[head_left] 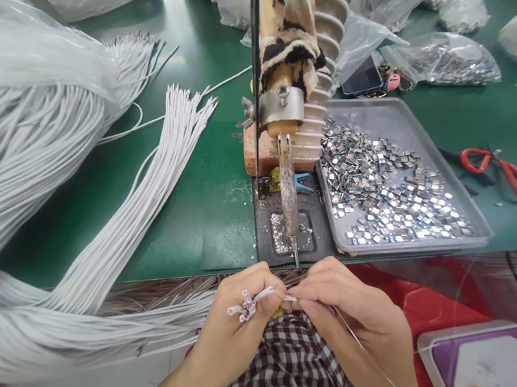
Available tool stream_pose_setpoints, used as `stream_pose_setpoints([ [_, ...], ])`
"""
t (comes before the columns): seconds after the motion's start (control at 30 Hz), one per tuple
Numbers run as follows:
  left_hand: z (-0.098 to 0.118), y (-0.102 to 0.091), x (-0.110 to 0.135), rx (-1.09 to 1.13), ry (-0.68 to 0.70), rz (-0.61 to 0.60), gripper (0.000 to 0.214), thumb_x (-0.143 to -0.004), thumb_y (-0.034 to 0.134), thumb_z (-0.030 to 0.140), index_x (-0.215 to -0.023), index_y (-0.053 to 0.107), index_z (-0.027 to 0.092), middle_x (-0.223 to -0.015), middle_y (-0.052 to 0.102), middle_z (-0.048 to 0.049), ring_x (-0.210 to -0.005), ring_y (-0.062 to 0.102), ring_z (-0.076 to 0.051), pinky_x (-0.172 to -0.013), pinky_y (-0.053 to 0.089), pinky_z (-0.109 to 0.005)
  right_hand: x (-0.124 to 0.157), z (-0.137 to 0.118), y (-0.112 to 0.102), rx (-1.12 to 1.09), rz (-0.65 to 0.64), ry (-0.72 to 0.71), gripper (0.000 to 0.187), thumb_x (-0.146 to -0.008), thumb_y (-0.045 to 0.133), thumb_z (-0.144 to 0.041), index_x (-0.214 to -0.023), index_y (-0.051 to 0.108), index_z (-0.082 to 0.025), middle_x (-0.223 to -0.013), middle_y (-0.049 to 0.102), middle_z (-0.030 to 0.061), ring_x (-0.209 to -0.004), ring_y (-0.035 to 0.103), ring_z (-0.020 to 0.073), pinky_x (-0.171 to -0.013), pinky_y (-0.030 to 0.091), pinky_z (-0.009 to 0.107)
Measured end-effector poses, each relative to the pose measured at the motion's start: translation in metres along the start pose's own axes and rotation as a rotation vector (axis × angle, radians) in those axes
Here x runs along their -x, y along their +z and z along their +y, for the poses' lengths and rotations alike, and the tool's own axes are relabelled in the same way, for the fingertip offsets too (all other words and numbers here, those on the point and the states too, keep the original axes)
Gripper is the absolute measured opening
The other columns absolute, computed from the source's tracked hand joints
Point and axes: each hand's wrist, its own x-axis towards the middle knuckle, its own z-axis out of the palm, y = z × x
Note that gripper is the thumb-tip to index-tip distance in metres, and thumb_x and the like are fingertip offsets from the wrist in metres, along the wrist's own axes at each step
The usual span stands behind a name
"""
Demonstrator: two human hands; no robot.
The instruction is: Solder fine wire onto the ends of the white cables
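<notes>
The left hand (232, 327) has its grip closed around a small bunch of white cable ends (245, 309), which poke out of the fist. One single cable (267, 294) runs out sideways toward the right. The right hand (352, 313) meets it there, thumb and forefinger pressed together in a pinching grip on that cable's tip. Its long axis runs left to right between the hands, just off the tabletop (197, 210) edge. Just beyond the pinch hangs the soldering iron tip (295, 257), pointing down, close but apart; the right hand is nearer. Right of it sits a tray (388, 119) of small metal shells (400, 196). To the left, long cable bundles (139, 201) fan across the tabletop.
</notes>
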Motion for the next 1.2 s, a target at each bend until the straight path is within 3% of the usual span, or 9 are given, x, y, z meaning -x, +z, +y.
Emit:
stream_pose_setpoints([
  [0.3, 0.001, 0.0, 0.0, -0.006, -0.037, 0.002, 0.039, -0.104, 0.044, 0.036, -0.074, 0.061, 0.018, -0.071, 0.057, -0.001, -0.062, 0.049, -0.014, -0.058, 0.034, -0.027, 0.003, -0.003, 0.001, 0.161, 0.01, -0.086, 0.024, -0.09, 0.059, -0.004, -0.097, 0.072, -0.022, -0.082, 0.071, 0.0017, -0.077, 0.063, 0.0132, -0.067, 0.055, 0.025],
  [0.43, 0.002, 0.0, -0.001, -0.028, 0.025, 0.066, 0.035, -0.1, 0.054, 0.04, -0.076, 0.065, 0.018, -0.069, 0.055, 0.0004, -0.062, 0.05, -0.014, -0.06, 0.036, -0.027, -0.002, -0.009, -0.002, 0.198, -0.01, 0.109, 0.017, -0.089, 0.057, -0.01, -0.08, 0.067, -0.02, -0.07, 0.063, -0.0009, -0.064, 0.059, 0.0106, -0.057, 0.048, 0.021],
  [0.53, 0.001, 0.0, -0.001, 0.021, 0.079, 0.093, 0.034, -0.094, 0.062, 0.046, -0.075, 0.069, 0.019, -0.067, 0.058, 0.0009, -0.06, 0.049, -0.013, -0.058, 0.035, -0.026, -0.004, -0.013, -0.006, 0.126, -0.133, 0.271, 0.024, -0.092, 0.052, -0.016, -0.069, 0.058, -0.019, -0.064, 0.055, -0.0029, -0.056, 0.049, 0.0084, -0.051, 0.042, 0.019],
  [0.63, -0.001, -0.001, -0.001, 0.076, 0.098, 0.106, 0.029, -0.091, 0.067, 0.046, -0.077, 0.073, 0.021, -0.069, 0.063, 0.0002, -0.061, 0.052, -0.014, -0.058, 0.037, -0.026, -0.008, -0.01, -0.013, 0.061, -0.197, 0.301, 0.028, -0.095, 0.049, -0.02, -0.069, 0.057, -0.019, -0.064, 0.055, -0.0028, -0.057, 0.048, 0.009, -0.054, 0.042, 0.021],
  [0.77, -0.007, -0.001, -0.003, 0.13, 0.09, 0.152, 0.017, -0.092, 0.069, 0.036, -0.084, 0.078, 0.023, -0.077, 0.065, -0.0013, -0.072, 0.058, -0.016, -0.065, 0.042, -0.025, -0.025, 0.014, -0.032, 0.667, 0.29, 0.089, 0.018, -0.094, 0.055, -0.022, -0.08, 0.067, -0.019, -0.078, 0.069, 0.0031, -0.071, 0.059, 0.0169, -0.068, 0.045, 0.031],
  [0.83, -0.008, 0.001, -0.005, 0.144, 0.086, 0.155, 0.008, -0.089, 0.072, 0.029, -0.087, 0.078, 0.024, -0.084, 0.067, -0.0021, -0.077, 0.06, -0.016, -0.067, 0.044, -0.025, -0.037, 0.028, -0.042, 0.988, 0.281, 0.065, 0.015, -0.091, 0.059, -0.023, -0.082, 0.07, -0.019, -0.081, 0.072, 0.0077, -0.08, 0.061, 0.024, -0.069, 0.043, 0.035],
  [0.93, -0.007, 0.003, -0.006, 0.11, 0.087, 0.168, 0.008, -0.087, 0.073, 0.017, -0.087, 0.077, 0.023, -0.093, 0.069, -0.0035, -0.086, 0.063, -0.018, -0.074, 0.047, -0.026, -0.051, 0.039, -0.052, 1.154, 0.181, 0.085, 0.015, -0.088, 0.064, -0.021, -0.075, 0.071, -0.017, -0.075, 0.071, 0.0097, -0.079, 0.061, 0.0272, -0.062, 0.038, 0.035],
  [1.07, -0.002, 0.005, -0.007, 0.126, 0.014, 0.222, 0.015, -0.091, 0.063, 0.016, -0.079, 0.071, 0.02, -0.095, 0.075, -0.0059, -0.092, 0.069, -0.021, -0.08, 0.051, -0.031, -0.049, 0.031, -0.052, 1.111, 0.232, 0.048, 0.022, -0.092, 0.059, -0.021, -0.072, 0.067, -0.017, -0.07, 0.069, 0.0081, -0.069, 0.06, 0.0221, -0.058, 0.038, 0.032],
  [1.2, 0.004, 0.006, -0.008, 0.213, -0.057, 0.204, 0.02, -0.092, 0.061, 0.021, -0.073, 0.068, 0.02, -0.092, 0.079, -0.0081, -0.087, 0.072, -0.024, -0.068, 0.053, -0.031, -0.032, 0.012, -0.037, 0.566, 0.222, 0.01, 0.018, -0.092, 0.062, -0.022, -0.074, 0.065, -0.02, -0.064, 0.067, -0.0026, -0.054, 0.058, 0.0111, -0.053, 0.044, 0.024],
])
